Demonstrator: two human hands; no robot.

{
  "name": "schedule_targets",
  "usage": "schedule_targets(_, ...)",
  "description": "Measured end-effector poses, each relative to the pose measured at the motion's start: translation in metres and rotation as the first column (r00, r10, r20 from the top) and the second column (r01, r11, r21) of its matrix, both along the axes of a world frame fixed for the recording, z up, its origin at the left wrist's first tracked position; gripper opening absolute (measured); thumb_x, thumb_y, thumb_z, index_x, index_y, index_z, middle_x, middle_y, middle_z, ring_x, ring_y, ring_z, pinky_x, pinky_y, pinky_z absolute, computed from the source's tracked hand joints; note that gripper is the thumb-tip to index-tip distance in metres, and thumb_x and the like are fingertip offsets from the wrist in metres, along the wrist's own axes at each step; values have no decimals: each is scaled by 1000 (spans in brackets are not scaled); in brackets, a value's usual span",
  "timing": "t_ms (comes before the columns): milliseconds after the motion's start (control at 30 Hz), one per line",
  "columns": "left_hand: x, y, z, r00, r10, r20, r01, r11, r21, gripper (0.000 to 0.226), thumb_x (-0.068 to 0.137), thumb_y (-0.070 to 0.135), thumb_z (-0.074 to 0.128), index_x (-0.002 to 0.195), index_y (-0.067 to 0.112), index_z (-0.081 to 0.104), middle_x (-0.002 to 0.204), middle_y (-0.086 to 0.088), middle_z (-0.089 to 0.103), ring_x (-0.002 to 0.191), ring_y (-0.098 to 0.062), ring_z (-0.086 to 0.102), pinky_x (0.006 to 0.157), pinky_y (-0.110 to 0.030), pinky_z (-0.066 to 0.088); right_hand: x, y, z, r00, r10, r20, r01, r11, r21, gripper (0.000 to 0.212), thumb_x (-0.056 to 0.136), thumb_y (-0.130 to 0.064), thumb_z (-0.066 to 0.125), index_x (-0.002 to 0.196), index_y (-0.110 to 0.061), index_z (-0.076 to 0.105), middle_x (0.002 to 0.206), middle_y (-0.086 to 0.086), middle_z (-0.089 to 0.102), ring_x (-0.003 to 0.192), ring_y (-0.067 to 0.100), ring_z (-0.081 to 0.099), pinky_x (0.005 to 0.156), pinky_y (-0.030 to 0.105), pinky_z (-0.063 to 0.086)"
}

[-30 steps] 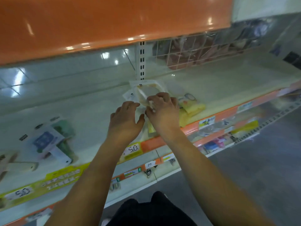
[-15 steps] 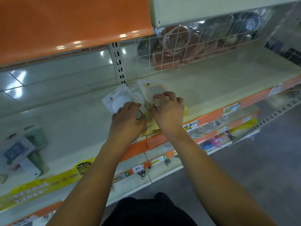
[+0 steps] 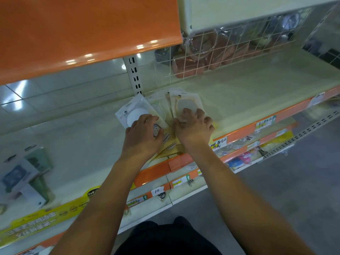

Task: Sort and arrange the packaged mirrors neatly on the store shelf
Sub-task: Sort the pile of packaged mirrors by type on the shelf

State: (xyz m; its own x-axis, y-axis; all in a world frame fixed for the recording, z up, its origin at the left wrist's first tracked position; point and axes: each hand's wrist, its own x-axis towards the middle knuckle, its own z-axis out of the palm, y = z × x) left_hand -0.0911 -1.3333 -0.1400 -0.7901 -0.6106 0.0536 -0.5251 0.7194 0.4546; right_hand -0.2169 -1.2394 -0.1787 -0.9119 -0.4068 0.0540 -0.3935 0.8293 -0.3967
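Both hands cover the near ends of the packaged mirrors (image 3: 135, 112), hiding their labels. The boxed goods (image 3: 22, 176) far left are blurred and cut by the edge. Items behind the wire basket (image 3: 211, 57) stay indistinct.

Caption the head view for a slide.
Left hand and right hand press flat white packaged round mirrors on a cream store shelf.

both hands (image 3: 141, 134) seemingly gripping packaged mirrors (image 3: 185, 105)

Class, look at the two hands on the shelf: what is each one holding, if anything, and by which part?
Left hand grips the white mirror packet by its near edge. Right hand presses curled fingers on the yellow-rimmed mirror packet's near end.
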Motion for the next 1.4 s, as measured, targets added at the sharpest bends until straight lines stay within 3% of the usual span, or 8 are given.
schedule_targets(300, -7, 7, 0, 1000, -7, -14, 7, 1000, 0, 43, 93, 38, 50, 133, 23, 47, 138, 4, 45, 123, -21, 46, 99, -40, 34, 1, 9, 6, 997, 80, 2, -80, 997, -6, 60, 90, -65, 42, 140, -31, 44, 150, 6, 34, 135, 39, 30, 107, 52, 29)
schedule_targets(533, -4, 16, 0, 999, 17, -48, -17, 1000, -7, 44, 91, 37, 52, 133, 23, 48, 136, 3, 47, 120, -22, 48, 98, -43, 40, -7, 17, 5, 987, 159, 4, -159, 987, 11, 58, 93, -65, 34, 135, -29, 49, 139, 7, 47, 132, 38, 37, 108, 54, 31)
schedule_targets(700, 1, 23, -2, 996, 60, -69, -64, 996, -55, 44, 90, 35, 54, 131, 20, 51, 135, -1, 50, 116, -27, 51, 94, -43, 42, -1, 17, 8, 974, 221, -38, -224, 972, -69, 57, 91, -60, 44, 134, -22, 52, 139, 10, 49, 132, 40, 38, 106, 55, 34)
schedule_targets(1033, 65, 9, -5, 970, 238, -40, -241, 961, -138, 59, 82, 50, 36, 130, 18, 53, 130, -5, 53, 110, -31, 56, 86, -42, 45, 61, -23, 17, 867, 472, -160, -499, 811, -306, 47, 83, -35, 55, 125, -14, 61, 130, 14, 57, 123, 36, 50, 96, 49, 47)
schedule_targets(1167, 116, -10, -7, 938, 344, -41, -346, 926, -152, 47, 89, 38, 53, 131, 18, 52, 132, -4, 52, 111, -30, 56, 87, -44, 46, 107, -60, 25, 785, 616, -71, -609, 744, -274, 47, 92, -35, 57, 137, -21, 52, 144, 7, 46, 134, 29, 37, 104, 45, 38)
schedule_targets(1300, 171, -30, -9, 907, 416, -67, -422, 897, -133, 54, 84, 47, 42, 127, 17, 55, 127, -6, 56, 105, -32, 61, 82, -46, 51, 158, -92, 24, 716, 697, -46, -684, 686, -248, 48, 93, -36, 56, 138, -23, 49, 146, 5, 42, 134, 28, 36, 106, 42, 36)
schedule_targets(1400, 215, -45, -10, 880, 474, -41, -474, 869, -142, 51, 86, 45, 45, 126, 16, 55, 126, -9, 57, 104, -34, 61, 81, -47, 52, 204, -114, 23, 678, 734, -43, -721, 653, -231, 48, 92, -35, 56, 138, -23, 50, 144, 5, 43, 133, 28, 37, 105, 41, 37)
